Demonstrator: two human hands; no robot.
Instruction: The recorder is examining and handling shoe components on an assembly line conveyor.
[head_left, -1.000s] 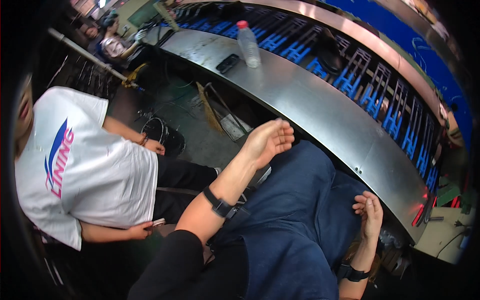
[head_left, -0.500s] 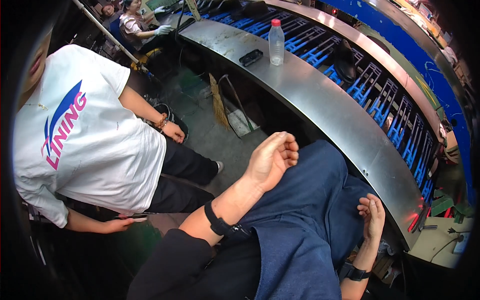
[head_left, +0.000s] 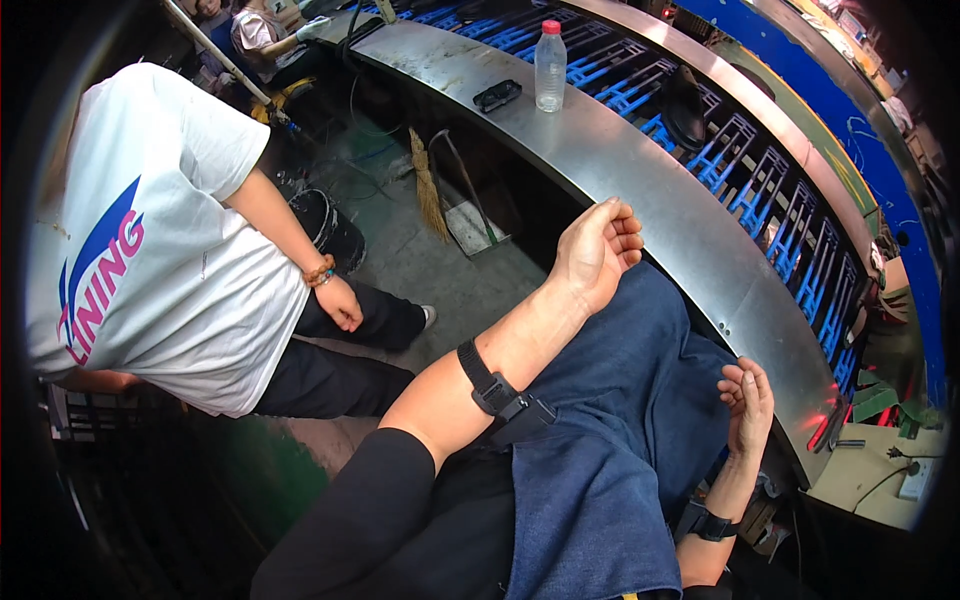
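Observation:
My left hand (head_left: 598,255) is raised over my lap, beside the near edge of the metal bench (head_left: 660,215). Its fingers are loosely bent and nothing shows in the palm, so it is open. My right hand (head_left: 748,408) hovers next to the bench's right part, half curled and also open, with no object visible in it. A black strap with a small device (head_left: 497,392) circles my left forearm, and another black band (head_left: 715,526) is round my right wrist. Blue cloth (head_left: 600,490), like an apron, covers my lap.
On the bench stand a clear bottle with a red cap (head_left: 550,68) and a black phone-like object (head_left: 497,95). Behind runs a rack of blue-and-black bars (head_left: 720,170) carrying a dark shoe-like piece (head_left: 684,112). A person in a white shirt (head_left: 170,240) stands left, near a broom (head_left: 427,187), dustpan (head_left: 475,228) and bucket (head_left: 330,232).
My left hand has moved up and to the right, toward the bench edge. My right hand has risen slightly. The standing person's far-left hand, which held a thin flat object, has mostly gone out of sight.

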